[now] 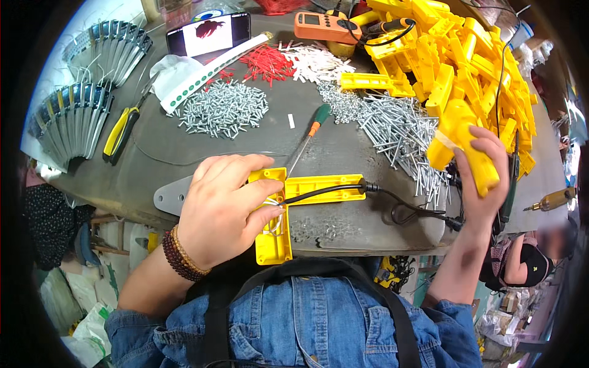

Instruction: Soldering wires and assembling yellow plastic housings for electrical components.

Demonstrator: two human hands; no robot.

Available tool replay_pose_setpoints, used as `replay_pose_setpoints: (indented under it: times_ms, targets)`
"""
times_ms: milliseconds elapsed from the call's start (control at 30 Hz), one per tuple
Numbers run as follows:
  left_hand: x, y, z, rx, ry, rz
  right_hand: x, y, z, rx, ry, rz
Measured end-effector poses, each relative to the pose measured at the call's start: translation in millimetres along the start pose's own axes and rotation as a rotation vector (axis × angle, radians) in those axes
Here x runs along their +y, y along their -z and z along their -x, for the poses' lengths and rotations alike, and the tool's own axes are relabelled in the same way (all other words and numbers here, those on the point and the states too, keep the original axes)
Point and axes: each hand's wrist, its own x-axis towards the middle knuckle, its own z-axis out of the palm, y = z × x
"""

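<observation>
A T-shaped yellow plastic housing half [325,197] lies hollow side up at the table's front edge. A black cable [325,191] runs along its arm, ending in thin pale wires [274,226] inside the crosspiece. My left hand [227,199] is over that crosspiece, thumb and fingertips closed on the wires by the cable's end. On the right, my right hand [488,165] grips another yellow plastic housing piece [466,144], lifted over the long screws [399,132]. A screwdriver [314,129] with a green and orange handle lies just beyond the housing.
Yellow housings [442,49] are heaped at the back right, beside an orange meter [325,27]. Short screws [224,109], red sleeves [268,63] and white sleeves [319,61] form piles. Yellow-handled pliers [121,132], a phone [208,35] and metal blades [70,122] are leftward. Another person [521,260] sits at right.
</observation>
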Motion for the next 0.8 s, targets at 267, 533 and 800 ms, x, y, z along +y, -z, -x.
replay_pose_setpoints:
  times_ms: [267,533,800]
  targets:
    - [-5,-2,3,0.026,-0.052,-0.026,2,-2,7,0.283,-0.284,-0.624]
    - [-6,4,-1,-0.098,-0.132,-0.139,-18,-13,69,-0.674,-0.574,-2.126]
    - [1,8,-8,-0.206,-0.144,-0.261,-13,6,41,-1.496,-0.393,-0.996]
